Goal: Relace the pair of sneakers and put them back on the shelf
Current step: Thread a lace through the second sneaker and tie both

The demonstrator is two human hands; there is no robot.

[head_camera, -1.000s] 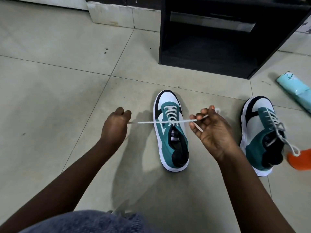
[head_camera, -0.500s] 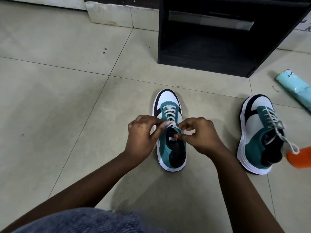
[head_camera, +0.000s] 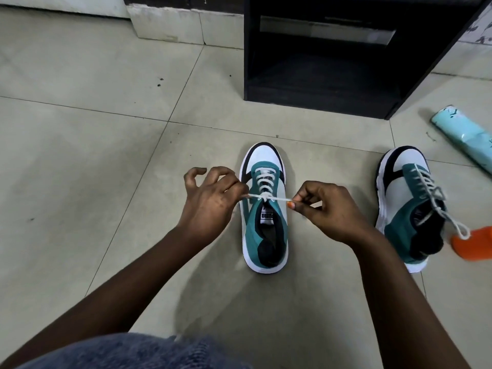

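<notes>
Two teal, white and black sneakers stand on the tiled floor before one black wooden shelf, the middle sneaker [head_camera: 265, 209] having its white lace [head_camera: 269, 198] pinched at either end by the left hand [head_camera: 210, 203] and right hand [head_camera: 328, 209], the second sneaker [head_camera: 410, 206] at the right.

One sneaker [head_camera: 265, 209] stands on the floor [head_camera: 80, 155], toe pointing away, directly before the person. The left hand [head_camera: 210, 198] sits at its left side, the right hand [head_camera: 327, 209] at its right, with the lace [head_camera: 266, 198] stretched between them across the tongue. The second sneaker [head_camera: 410, 209] lies well to the right. The shelf [head_camera: 346, 54] stands behind both sneakers. A roll [head_camera: 463, 137] lies right of the shelf, behind the second sneaker.
</notes>
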